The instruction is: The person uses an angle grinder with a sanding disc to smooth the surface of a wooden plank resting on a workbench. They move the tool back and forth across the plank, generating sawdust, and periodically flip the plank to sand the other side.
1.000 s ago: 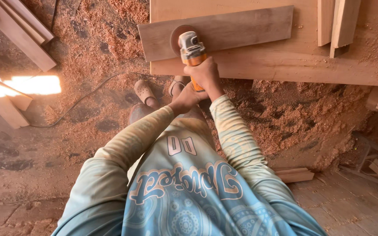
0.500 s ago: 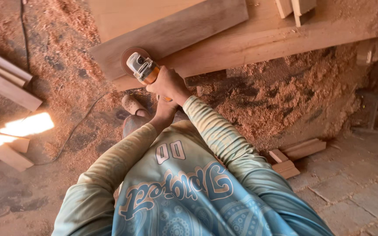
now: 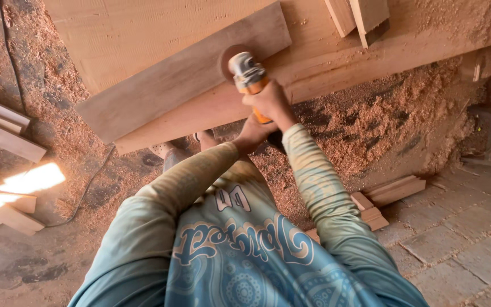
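While both hands close on it, the grinder (image 3: 249, 79) sits with its grey head and round disc against the lower edge of a board (image 3: 183, 74). The right hand (image 3: 269, 101) wraps fully round the orange body, fingers curled tight, just behind the head. The left hand (image 3: 251, 133) grips lower down, nearer the person, at what seems to be the tail of the tool; that end is hidden behind the hands, so how the fingers sit there cannot be told for sure.

That board lies slanted across a wider plank (image 3: 365, 54), its right end overlapping the plank's face, and the disc meets it near that end. Above it lies a pale panel (image 3: 126, 34). Two short offcuts (image 3: 362, 17) rest on the plank at the top of the view, side by side.

Both sleeves (image 3: 313, 187) are pale green and patterned, running up from a blue shirt (image 3: 240, 250) to the hands. Below the board, between the forearms and the wood, a sandalled foot (image 3: 166, 150) stands on the ground. Sawdust (image 3: 382, 125) is heaped thick under the plank to the right and spread over the floor to the left, where a thin cord (image 3: 89, 182) trails through it. Planks (image 3: 4, 131) lie at the left edge, and small blocks (image 3: 393, 190) sit by the paving on the right.
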